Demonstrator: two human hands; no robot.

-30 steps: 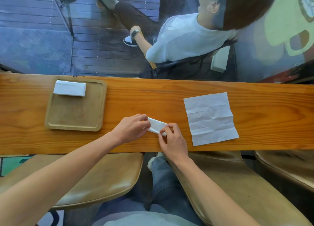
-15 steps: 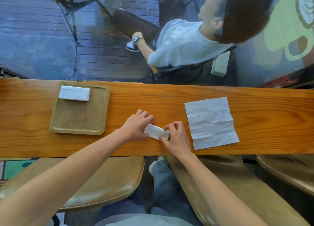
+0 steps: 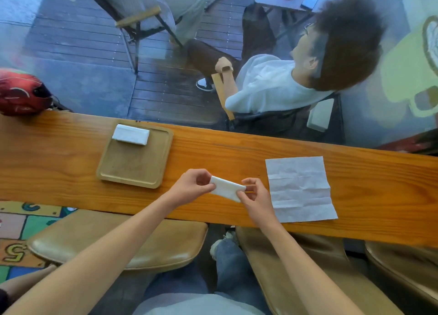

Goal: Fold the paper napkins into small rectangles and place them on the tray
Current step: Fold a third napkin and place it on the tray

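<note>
A small folded white napkin (image 3: 227,188) is held just above the wooden counter between both hands. My left hand (image 3: 190,183) pinches its left end and my right hand (image 3: 255,197) pinches its right end. A wooden tray (image 3: 132,170) lies to the left on the counter, with one folded napkin rectangle (image 3: 130,134) at its far edge. An unfolded, creased white napkin (image 3: 299,188) lies flat on the counter to the right of my right hand.
The long wooden counter (image 3: 379,196) runs left to right against a glass pane. A red helmet-like object (image 3: 22,93) sits at its far left end. Tan padded stools (image 3: 123,241) stand below the near edge. Beyond the glass sits a person in a white shirt (image 3: 272,85).
The folded napkin was pressed on the counter under both hands; now both hands hold it by its ends, lifted slightly. The camera view has tilted up and shifted left.
</note>
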